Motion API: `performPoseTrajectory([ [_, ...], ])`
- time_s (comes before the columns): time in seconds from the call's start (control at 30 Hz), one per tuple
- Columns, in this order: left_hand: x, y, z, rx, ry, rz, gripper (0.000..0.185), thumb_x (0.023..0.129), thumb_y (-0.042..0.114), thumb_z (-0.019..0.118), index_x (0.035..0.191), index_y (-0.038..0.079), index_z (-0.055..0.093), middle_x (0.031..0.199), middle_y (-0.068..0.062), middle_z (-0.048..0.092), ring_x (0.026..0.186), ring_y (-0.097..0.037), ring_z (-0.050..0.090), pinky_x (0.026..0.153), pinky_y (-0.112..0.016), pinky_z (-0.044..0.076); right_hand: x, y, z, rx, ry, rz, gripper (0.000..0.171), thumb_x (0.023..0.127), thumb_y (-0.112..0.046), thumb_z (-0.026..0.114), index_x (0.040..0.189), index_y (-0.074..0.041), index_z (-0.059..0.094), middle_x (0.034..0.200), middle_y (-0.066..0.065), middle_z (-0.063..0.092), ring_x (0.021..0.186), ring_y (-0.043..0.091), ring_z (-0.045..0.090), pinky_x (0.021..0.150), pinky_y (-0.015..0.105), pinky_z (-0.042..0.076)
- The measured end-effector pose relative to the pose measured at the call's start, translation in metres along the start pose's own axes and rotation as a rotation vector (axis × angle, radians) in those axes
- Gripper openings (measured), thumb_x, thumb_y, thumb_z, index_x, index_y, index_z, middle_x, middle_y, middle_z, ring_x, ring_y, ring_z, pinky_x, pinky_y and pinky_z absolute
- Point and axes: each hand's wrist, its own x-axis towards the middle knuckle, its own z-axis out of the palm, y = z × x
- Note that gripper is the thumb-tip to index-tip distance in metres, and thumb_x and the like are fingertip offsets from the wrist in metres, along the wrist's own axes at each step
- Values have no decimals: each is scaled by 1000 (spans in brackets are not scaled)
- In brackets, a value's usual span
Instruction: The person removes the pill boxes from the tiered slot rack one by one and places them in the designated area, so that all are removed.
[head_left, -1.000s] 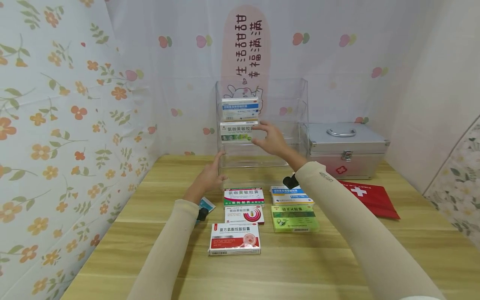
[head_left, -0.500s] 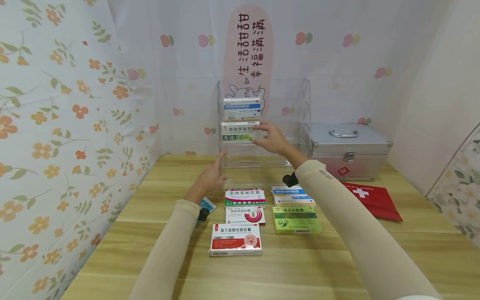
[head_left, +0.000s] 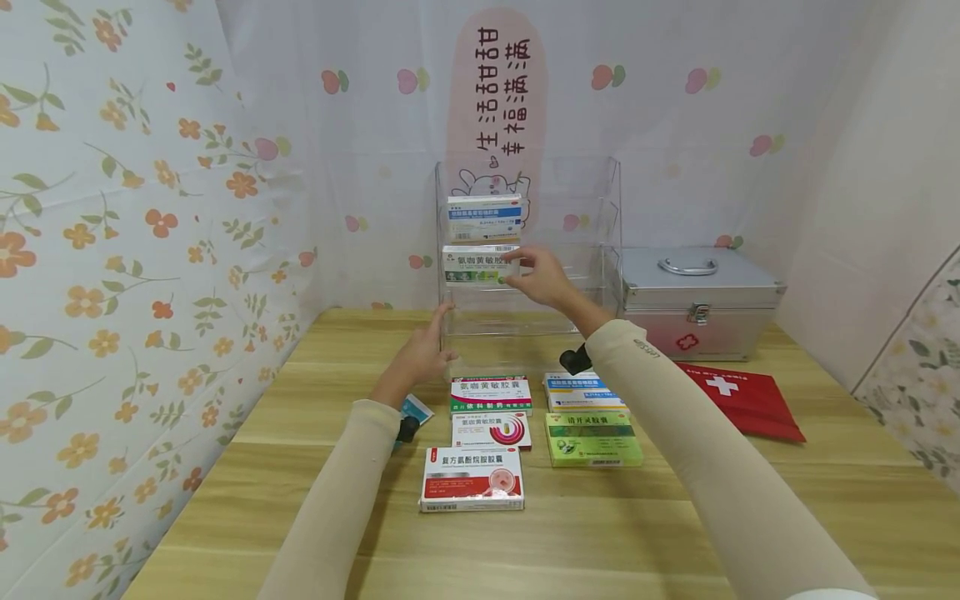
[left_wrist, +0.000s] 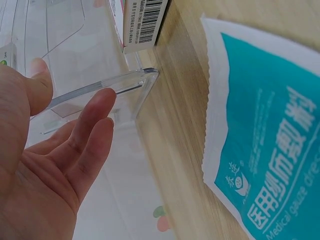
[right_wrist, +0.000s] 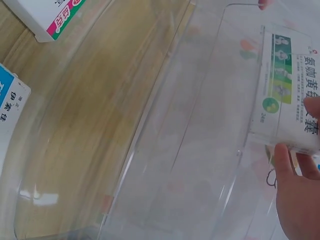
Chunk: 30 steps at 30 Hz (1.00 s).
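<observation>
My right hand (head_left: 545, 278) pinches the right end of a white and green medicine box (head_left: 477, 265), which stands on a middle tier of a clear tiered display stand (head_left: 525, 323). In the right wrist view, the thumb lies over the front of this box (right_wrist: 287, 90) and fingers are at its end. A white and blue medicine box (head_left: 484, 218) stands one tier higher. My left hand (head_left: 422, 354) holds the stand's left side low down, thumb and fingers about the clear edge in the left wrist view. A teal gauze packet (left_wrist: 270, 140) lies beside this hand.
Before the stand lie a green-and-red-lettered box (head_left: 491, 397), a pink-ringed box (head_left: 480, 431), a red and white box (head_left: 471, 482), a blue and white box (head_left: 577, 392) and a light green box (head_left: 594, 439). A silver case (head_left: 693, 304) and red pouch (head_left: 750, 404) are at right.
My right hand's fingers shift slightly at the end of the white and green box, and more of its lettering shows. The left hand stays at the stand's side.
</observation>
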Motion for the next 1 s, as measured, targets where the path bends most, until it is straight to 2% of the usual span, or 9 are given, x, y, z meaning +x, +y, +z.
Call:
performPoseTrajectory([
  [0.17, 0, 0, 0, -5, -10, -4, 87, 93, 12, 70, 154, 29, 10, 57, -2, 37, 47, -15, 38, 49, -30, 40, -2, -1, 0, 8, 42, 17, 30, 91, -5, 68, 122, -5, 68, 140, 15, 50, 129, 37, 49, 101, 47, 46],
  [0.27, 1, 0, 0, 2, -4, -4, 87, 93, 12, 70, 154, 27, 10, 60, -5, 43, 51, -19, 44, 53, -33, 43, -1, -1, 0, 14, 84, -20, 28, 90, -1, 67, 118, -3, 70, 137, 16, 53, 126, 36, 50, 100, 46, 47],
  [0.4, 0, 0, 1, 5, 1, 0, 87, 93, 11, 70, 154, 26, 11, 60, -5, 43, 52, -19, 45, 53, -33, 43, -1, -2, -1, 20, 137, -72, 27, 88, 4, 65, 114, -1, 71, 136, 15, 55, 122, 32, 53, 94, 43, 51],
  [0.53, 0, 0, 1, -1, 8, 7, 86, 93, 10, 70, 155, 24, 12, 56, -3, 38, 47, -17, 38, 49, -31, 39, -3, -5, -3, 17, 184, -113, 30, 89, 6, 61, 116, -1, 71, 138, 15, 54, 118, 31, 54, 92, 42, 52],
  [0.73, 0, 1, 2, 5, -1, -15, 86, 93, 12, 70, 154, 27, 11, 59, -5, 43, 49, -18, 42, 50, -32, 41, -7, -5, -7, 34, 246, -135, 34, 87, 8, 62, 119, -3, 70, 138, 15, 53, 108, 30, 58, 89, 36, 54],
  [1.0, 0, 1, 0, -1, 1, -11, 85, 93, 11, 69, 155, 26, 12, 59, -5, 44, 49, -18, 42, 50, -32, 41, -16, -4, -11, 77, 273, -141, 35, 88, 7, 65, 121, -3, 69, 133, 13, 57, 106, 30, 61, 89, 37, 54],
])
